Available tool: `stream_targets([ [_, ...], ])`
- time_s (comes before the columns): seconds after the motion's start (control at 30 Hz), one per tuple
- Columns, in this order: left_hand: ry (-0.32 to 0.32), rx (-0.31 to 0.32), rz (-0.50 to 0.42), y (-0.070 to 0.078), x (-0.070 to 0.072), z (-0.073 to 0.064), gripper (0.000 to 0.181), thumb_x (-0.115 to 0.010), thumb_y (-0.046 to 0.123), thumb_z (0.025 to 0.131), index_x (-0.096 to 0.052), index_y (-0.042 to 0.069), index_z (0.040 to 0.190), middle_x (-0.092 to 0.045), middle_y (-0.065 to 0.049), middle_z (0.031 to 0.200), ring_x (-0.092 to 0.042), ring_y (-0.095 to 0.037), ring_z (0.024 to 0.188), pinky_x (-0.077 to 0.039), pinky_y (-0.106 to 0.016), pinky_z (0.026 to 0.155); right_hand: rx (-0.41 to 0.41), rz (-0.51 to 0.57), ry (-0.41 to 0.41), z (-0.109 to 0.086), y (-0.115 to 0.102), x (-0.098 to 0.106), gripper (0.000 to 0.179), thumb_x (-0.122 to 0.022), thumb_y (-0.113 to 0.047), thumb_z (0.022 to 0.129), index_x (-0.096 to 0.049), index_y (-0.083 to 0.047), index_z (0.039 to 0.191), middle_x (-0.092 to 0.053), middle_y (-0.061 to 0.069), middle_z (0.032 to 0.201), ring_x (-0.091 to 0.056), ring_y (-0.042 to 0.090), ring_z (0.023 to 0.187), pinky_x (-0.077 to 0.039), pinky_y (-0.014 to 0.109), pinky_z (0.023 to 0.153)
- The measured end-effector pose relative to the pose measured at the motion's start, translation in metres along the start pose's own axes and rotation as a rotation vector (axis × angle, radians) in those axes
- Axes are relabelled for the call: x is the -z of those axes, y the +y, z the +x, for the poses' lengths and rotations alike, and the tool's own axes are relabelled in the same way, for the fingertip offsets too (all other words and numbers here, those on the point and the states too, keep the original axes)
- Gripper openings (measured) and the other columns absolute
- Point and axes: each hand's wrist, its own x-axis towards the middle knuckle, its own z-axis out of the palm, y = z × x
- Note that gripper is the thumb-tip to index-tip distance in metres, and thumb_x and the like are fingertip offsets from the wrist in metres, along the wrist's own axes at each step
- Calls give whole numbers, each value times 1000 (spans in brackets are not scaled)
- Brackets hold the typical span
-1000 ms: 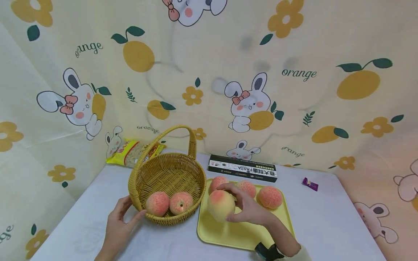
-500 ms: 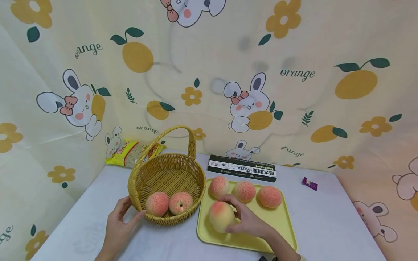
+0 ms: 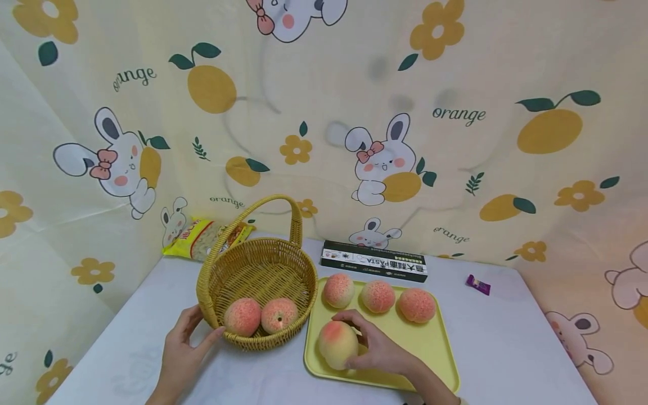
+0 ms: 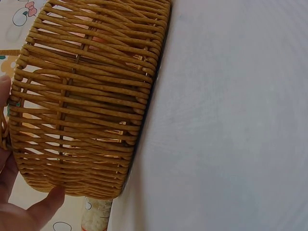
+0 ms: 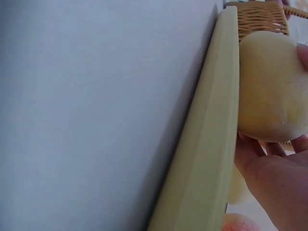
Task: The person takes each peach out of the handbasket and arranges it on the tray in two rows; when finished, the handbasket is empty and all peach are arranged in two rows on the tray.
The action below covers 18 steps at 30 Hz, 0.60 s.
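Observation:
In the head view my right hand (image 3: 377,344) grips a pale yellow peach (image 3: 338,344) with a red top, low over the front left of the yellow tray (image 3: 405,371). The right wrist view has this peach (image 5: 272,86) just behind the tray's rim (image 5: 207,144); I cannot tell if it touches the tray. Three pinkish peaches (image 3: 378,296) line the tray's back. My left hand (image 3: 184,351) holds the left side of a wicker basket (image 3: 263,270), where two pink peaches (image 3: 279,315) lie at the front. Its thumb (image 4: 50,202) touches the weave in the left wrist view.
Behind the basket lies a yellow food packet (image 3: 202,239). A black and white pasta box (image 3: 373,261) sits behind the tray, and a small purple wrapped snack (image 3: 478,284) is at the right. A printed cloth (image 3: 314,84) hangs along the back.
My right hand has lowered the yellow peach toward the tray's front edge, uncovering the back-row peaches. The left hand and basket have stayed in place.

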Motion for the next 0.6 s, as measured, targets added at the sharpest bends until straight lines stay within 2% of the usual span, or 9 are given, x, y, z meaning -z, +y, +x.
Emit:
stream_targets([
  [0.13,-1,2,6,0,1,0,55,-80,-10,78,-58,0,128,-62,-9,122,-56,-2,115,-42,-9,103,-26,18,1,0,0,-1,77,-82,-12,77,-43,-14,143,-44,7,142,-41,25,130,-45,30,105],
  [0.43,1,-4,16,1,1,0,56,-79,-11,77,-57,-2,127,-61,-12,121,-56,0,114,-42,-8,102,-12,68,-19,0,3,-2,79,-82,-6,77,-40,-11,143,-43,12,143,-42,21,129,-46,30,105],
  [0.6,0,-5,13,2,0,0,55,-79,-11,77,-57,-2,127,-61,-13,121,-56,0,114,-42,-8,102,-18,61,-39,-2,3,-2,79,-79,-4,76,-39,-13,143,-44,11,142,-43,19,129,-43,28,107],
])
